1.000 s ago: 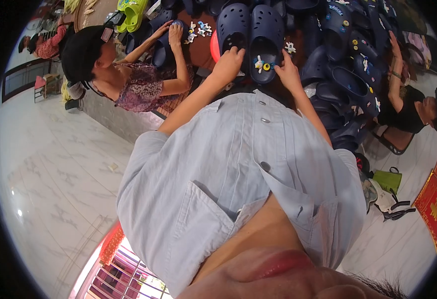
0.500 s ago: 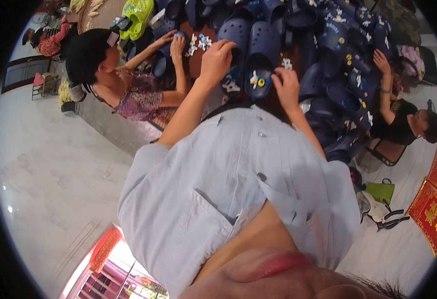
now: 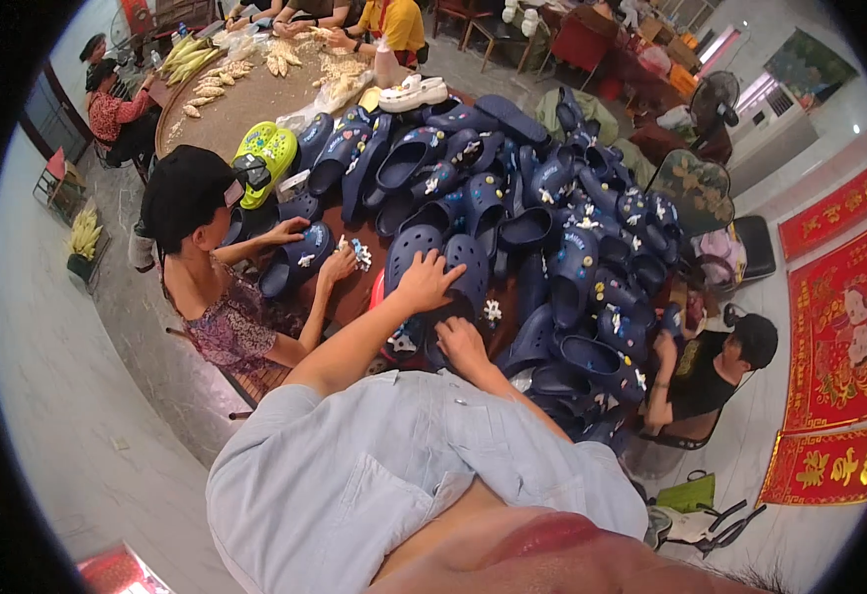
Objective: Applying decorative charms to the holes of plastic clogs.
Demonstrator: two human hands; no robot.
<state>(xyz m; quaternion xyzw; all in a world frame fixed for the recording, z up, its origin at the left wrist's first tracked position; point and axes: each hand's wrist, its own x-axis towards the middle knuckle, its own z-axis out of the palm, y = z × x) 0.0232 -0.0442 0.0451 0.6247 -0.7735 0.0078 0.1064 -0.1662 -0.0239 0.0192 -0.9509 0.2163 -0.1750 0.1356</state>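
The left hand (image 3: 424, 282) lies spread, fingers open, flat on top of a dark navy rubber clog (image 3: 453, 272), pressing rather than gripping it. Just below, the right hand (image 3: 461, 342) rests loosely curled at the toe end of that same clog, beside a small white flower-shaped charm (image 3: 492, 311); whether it pinches anything I cannot tell. Beyond both hands rises a heap of matching navy clogs (image 3: 572, 228) on the round brown table (image 3: 245, 99). The step looks like fitting charms; the next move calls for steadying the clog and pushing the charm in.
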